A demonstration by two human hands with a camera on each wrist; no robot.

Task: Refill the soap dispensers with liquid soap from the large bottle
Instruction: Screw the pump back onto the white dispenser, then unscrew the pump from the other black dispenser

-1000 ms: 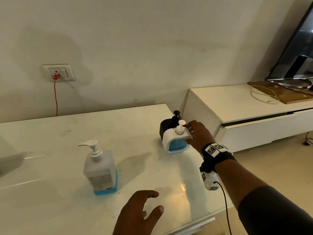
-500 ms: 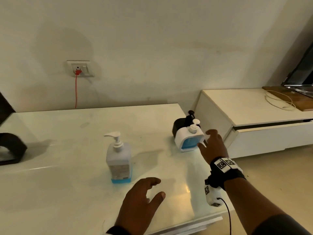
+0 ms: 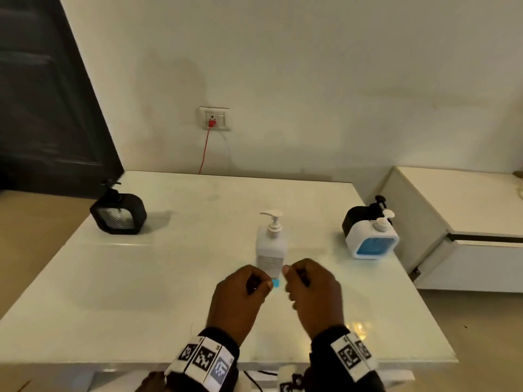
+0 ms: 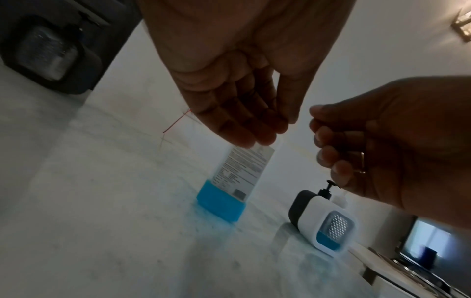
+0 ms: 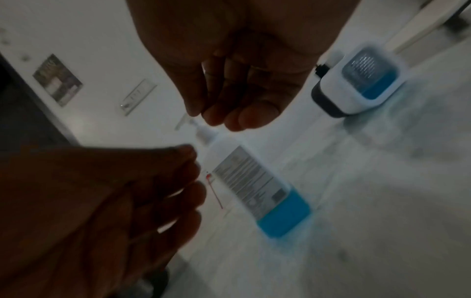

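**Hands Positioned Ahead of the Large Bottle**

The large bottle (image 3: 271, 244) stands upright near the middle of the table (image 3: 169, 278), pump head on, with only a shallow band of blue soap at its base. The left hand (image 3: 236, 299) and right hand (image 3: 312, 295) hover side by side just in front of it, over the near part of the table. Both are empty. The fingers of each hand are loosely curled, and neither hand touches the bottle. This symmetric placement suggests preparation for a 2-handed grasp: 1 hand to steady the body, the other to work the pump cap.

3 dispensers are present. The white dispenser (image 3: 372, 240) sits at the right edge of the table, partly filled with blue soap. A black dispenser (image 3: 359, 219) stands directly behind it, touching or nearly so. The second black dispenser (image 3: 119, 215) stands well apart at the far left corner. All pumps remain fitted, so no dispenser is yet open for filling.

A red cable (image 3: 205, 149) runs from the wall socket (image 3: 214, 118) down behind the table.
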